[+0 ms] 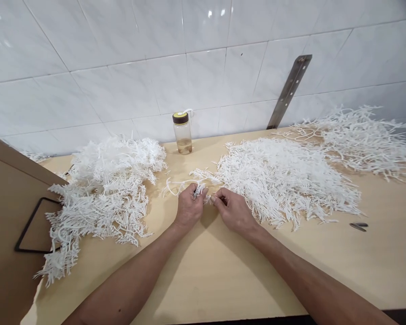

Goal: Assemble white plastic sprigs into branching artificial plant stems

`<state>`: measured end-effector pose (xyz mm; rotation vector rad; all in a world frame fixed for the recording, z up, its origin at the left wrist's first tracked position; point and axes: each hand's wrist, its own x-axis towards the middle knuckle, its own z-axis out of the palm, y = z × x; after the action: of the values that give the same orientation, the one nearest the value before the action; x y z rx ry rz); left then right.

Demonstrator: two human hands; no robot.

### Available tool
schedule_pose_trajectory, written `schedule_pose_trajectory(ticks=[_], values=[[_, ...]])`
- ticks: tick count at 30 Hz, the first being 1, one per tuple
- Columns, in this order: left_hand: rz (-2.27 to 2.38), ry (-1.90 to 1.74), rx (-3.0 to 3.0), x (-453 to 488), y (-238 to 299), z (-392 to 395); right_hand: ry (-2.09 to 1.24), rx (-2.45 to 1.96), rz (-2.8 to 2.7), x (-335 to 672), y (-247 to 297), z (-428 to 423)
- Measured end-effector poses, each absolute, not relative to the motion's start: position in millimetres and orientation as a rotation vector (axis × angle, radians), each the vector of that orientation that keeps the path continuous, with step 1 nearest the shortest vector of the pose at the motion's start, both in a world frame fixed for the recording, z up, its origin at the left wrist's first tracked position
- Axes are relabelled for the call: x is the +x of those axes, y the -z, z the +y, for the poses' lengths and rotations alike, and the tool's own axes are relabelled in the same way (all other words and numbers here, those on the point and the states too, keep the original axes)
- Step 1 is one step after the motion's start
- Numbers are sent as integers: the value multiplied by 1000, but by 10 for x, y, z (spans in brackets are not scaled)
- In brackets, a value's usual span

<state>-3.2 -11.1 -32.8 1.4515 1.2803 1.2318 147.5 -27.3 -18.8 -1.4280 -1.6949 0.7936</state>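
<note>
My left hand [190, 205] is closed around a white branching plastic sprig [199, 190], whose fine tips stick out past the thumb. Close by on the right, my right hand [232, 210] pinches the sprig's end between thumb and forefinger. A thin white stem [174, 183] trails to the left behind my left hand. Just beyond my right hand lies a broad heap of white sprigs [287, 178]. Another fluffy heap of white sprigs [104, 194] spreads over the table to the left of my left hand.
A bottle with a dark lid [182, 134] stands near the tiled wall [206, 72]. Looser white branches [368, 140] lie at the far right. Small metal snips [359, 226] rest on the wooden table [385, 266]. A metal bar [289, 92] leans at the wall; a brown panel [10, 225] stands left.
</note>
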Motion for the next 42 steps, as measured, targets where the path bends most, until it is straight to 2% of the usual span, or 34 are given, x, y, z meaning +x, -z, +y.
schedule_pose_trajectory(ticks=[7,14,20,26,42], values=[[1388,-1256,1646,-27,226,-136,-446,-1199,-1813,1388,282,-360],[1374,-1298,1715,-19,220,-138,-315,-1145,-1879,1358,298,-402],[1535,-1354,1597,-207,219,29,-362,-1128,-1915,1313,227,-481],[1289,-1323,1444,-314,196,65,-425,-1309,-1754,1414,229,-375],[1298,-1285,1486,-301,193,38,-481,-1325,-1713,1524,235,-280]])
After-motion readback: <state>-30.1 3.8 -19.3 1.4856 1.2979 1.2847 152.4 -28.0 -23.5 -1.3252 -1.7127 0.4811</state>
